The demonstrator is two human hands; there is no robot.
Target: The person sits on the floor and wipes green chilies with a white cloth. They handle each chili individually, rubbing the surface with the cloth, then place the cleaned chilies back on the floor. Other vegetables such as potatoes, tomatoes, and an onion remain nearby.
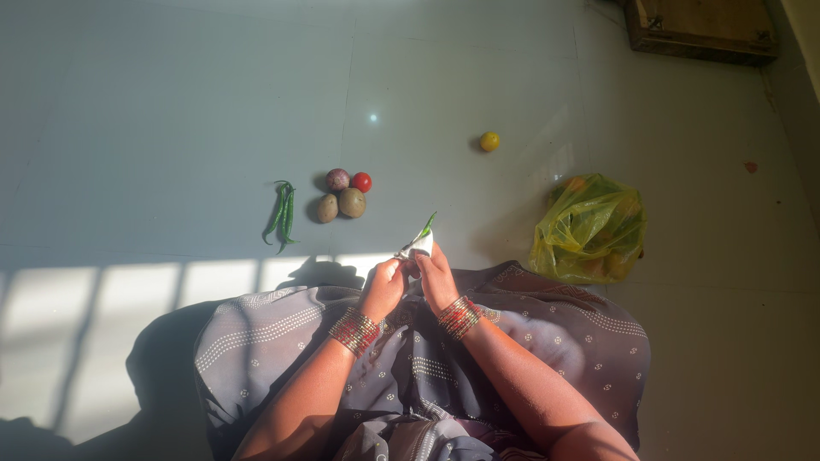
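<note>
My left hand (pixel 383 286) and my right hand (pixel 436 277) are held together above my lap, both gripping a small white wrapper (pixel 418 245) from which a green chilli (pixel 426 226) sticks out. Both wrists wear red bangles. On the floor ahead lie several green chillies (pixel 283 213), and next to them a cluster of two potatoes (pixel 351 202), a purple onion (pixel 337 178) and a red tomato (pixel 362 182).
A yellow lemon (pixel 489 141) lies alone on the pale tiled floor farther off. A yellow plastic bag (pixel 589 227) with produce sits at my right knee. A wooden board (pixel 700 30) stands at the top right near the wall. My grey patterned garment (pixel 512 341) covers my lap.
</note>
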